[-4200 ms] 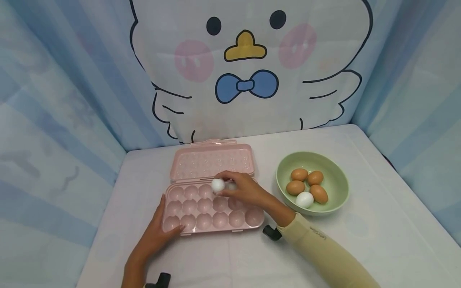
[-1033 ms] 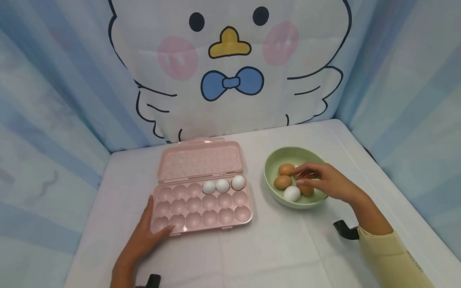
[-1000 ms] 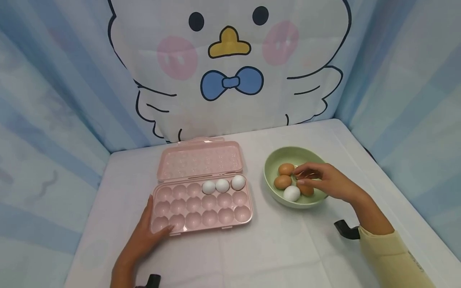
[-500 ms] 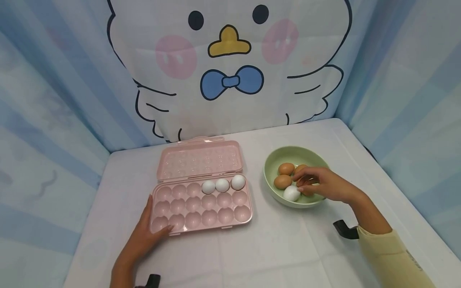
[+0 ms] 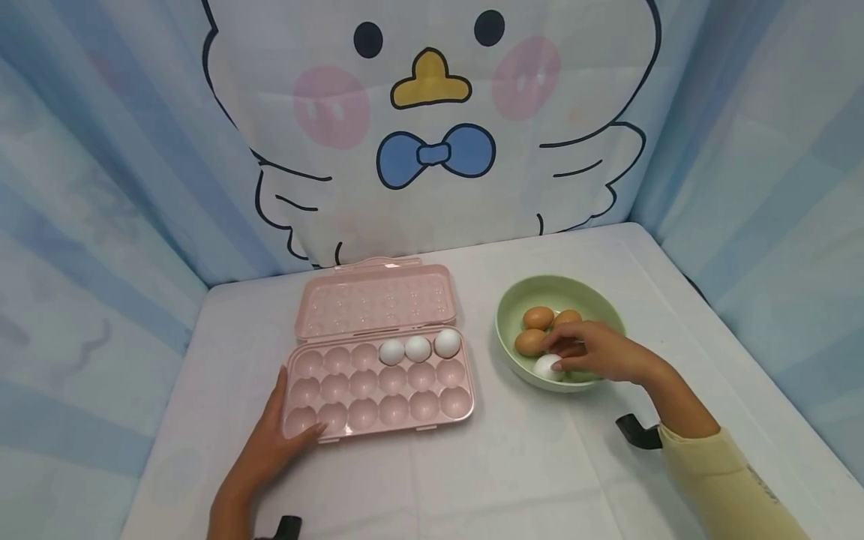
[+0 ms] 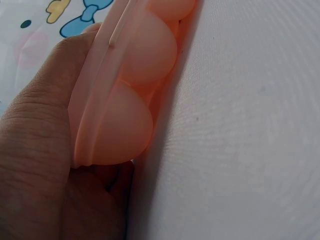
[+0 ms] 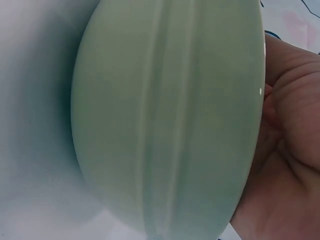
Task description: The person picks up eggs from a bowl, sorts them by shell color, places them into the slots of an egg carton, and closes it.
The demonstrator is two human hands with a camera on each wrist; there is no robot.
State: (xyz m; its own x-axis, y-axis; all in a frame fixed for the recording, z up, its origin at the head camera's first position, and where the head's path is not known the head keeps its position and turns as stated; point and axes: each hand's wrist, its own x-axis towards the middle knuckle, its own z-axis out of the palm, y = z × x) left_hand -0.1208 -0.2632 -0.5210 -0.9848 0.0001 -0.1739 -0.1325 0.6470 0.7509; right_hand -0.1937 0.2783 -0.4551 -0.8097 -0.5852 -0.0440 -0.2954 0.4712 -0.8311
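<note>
So the thing that matters here is the white egg (image 5: 545, 366) in the green bowl (image 5: 594, 298). It sits at the near-left of the bowl, close under the rim, and the right hand (image 5: 597, 351) is right on top of it, reaching in over the near rim from the right. Fingertips curl down onto the egg's right side and look like they're closing on it, but I can't tell from the head view whether it's a full pinch or just contact. The right wrist view is no help, it only shows the bowl's outer wall and a bit of palm.

The egg is mostly covered by fingers, so I can't call which way its long axis points.

Three brown eggs (image 5: 538, 318) sit behind and left of the white one, one of them touching or nearly touching it, so there's not much room on that side.

The tray (image 5: 378, 409) is off to the left of the bowl, well apart from it, long side running left-right. Three white eggs (image 5: 418, 348) fill the right end of its back row. The free cups lie left of that hand, and the lid (image 5: 378, 304) lies open behind the tray.

The left hand (image 5: 273, 446) is way farther from the bowl. It lies flat with fingers spread along the tray's near-left corner, thumb over the edge, steadying it. The left wrist view shows the palm against the tray's rim.

So the right hand is nearer.
</note>
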